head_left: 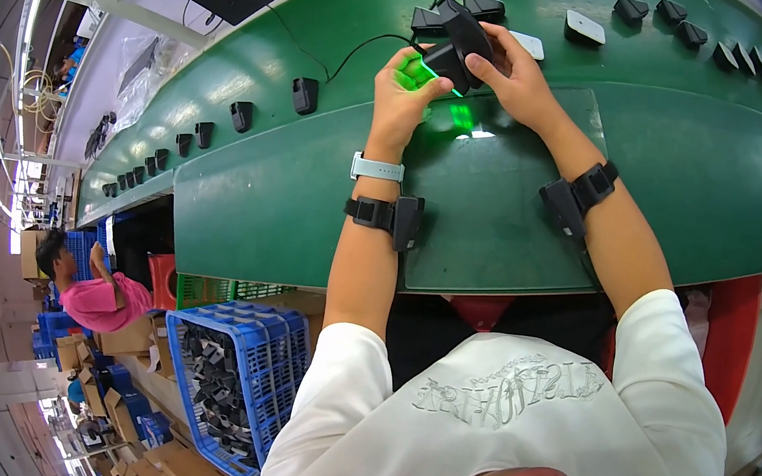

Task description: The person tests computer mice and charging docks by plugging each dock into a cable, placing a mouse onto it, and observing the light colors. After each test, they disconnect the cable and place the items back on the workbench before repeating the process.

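Between my two hands is a chunky black plastic device [468, 34], tilted above the green tabletop. Its lower edge gives off a bright green line of light that falls on my left palm and the table. My left hand [399, 95] is under its left side, fingers curled against it; a thin black cable [361, 45] runs there from the left. My right hand [520, 82] grips its right side, thumb on the near face. Just beyond it sit black blocky units [484, 7] and a white-faced unit [529, 46], partly hidden.
A clear sheet [498, 240] lies on the green table [258, 211]. Black units [304, 96] line the left, more [692, 34] the far right, beside a white-topped one [585, 28]. A blue crate [275, 369] of black parts stands lower left. A person in pink [107, 302] is beyond.
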`<state>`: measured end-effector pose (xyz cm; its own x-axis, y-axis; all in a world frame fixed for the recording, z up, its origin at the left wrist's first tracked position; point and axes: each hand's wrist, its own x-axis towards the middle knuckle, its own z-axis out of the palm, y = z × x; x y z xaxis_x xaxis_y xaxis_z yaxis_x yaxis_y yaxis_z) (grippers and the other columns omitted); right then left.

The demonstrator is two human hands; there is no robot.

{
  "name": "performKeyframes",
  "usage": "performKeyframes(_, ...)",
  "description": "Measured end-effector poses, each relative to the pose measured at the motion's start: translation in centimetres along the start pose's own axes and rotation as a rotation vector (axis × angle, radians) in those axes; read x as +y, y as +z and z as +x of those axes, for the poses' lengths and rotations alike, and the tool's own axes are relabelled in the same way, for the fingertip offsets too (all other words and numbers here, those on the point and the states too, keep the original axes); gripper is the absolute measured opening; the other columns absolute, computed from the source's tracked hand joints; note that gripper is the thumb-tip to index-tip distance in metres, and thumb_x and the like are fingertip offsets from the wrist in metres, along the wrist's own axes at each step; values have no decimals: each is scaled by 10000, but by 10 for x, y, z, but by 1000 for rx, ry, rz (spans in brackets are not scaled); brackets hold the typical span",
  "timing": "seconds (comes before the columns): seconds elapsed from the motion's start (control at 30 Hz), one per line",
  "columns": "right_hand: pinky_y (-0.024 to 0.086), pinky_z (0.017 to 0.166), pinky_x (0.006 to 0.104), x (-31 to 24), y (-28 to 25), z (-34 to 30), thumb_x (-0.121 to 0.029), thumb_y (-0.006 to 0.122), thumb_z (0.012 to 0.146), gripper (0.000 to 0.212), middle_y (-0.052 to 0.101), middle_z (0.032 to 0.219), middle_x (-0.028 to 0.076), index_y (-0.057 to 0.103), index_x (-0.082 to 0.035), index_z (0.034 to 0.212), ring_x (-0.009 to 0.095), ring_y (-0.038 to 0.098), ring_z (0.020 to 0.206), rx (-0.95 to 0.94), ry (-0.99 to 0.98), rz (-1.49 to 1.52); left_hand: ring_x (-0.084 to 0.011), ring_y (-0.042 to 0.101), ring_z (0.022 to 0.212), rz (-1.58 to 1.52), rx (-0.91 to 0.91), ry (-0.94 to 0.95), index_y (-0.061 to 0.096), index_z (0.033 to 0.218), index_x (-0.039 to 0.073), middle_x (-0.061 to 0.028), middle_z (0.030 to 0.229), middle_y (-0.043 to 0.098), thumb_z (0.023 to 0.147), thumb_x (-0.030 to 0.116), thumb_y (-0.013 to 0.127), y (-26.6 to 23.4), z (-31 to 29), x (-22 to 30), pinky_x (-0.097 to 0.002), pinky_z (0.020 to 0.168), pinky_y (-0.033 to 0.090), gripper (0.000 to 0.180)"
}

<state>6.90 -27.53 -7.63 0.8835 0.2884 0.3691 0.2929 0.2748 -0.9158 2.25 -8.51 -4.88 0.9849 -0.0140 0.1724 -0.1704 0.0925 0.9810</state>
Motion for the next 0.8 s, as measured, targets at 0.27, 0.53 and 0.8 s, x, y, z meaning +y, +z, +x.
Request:
performKeyframes(0.27,532,932,327,-1,-4,0,-274,792,918,636,601,1248,91,472,-33,1413,170,623,1063,-17,-22,-60,-62,560,798,-49,-11,46,597,1343,22,40,874,572,855,38,796,4,3,-4,-232,741,504,527)
performKeyframes(0.53,513,947,333,-3,-5,-1,-232,805,893,640,589,1244,90,472,-45,1407,174,616,1068,-38,24,-10,-56,528,777,-4,5,19,610,1354,45,57,849,537,863,85,791,1,2,-5,-218,721,474,524)
performKeyframes(0.8,495,957,331,0,-8,-1,-156,842,826,734,567,1247,91,437,-68,1432,190,601,1121,-60,9,-29,-58,528,769,-83,9,67,609,1370,39,52,852,564,885,95,772,2,4,-8,-211,741,448,515)
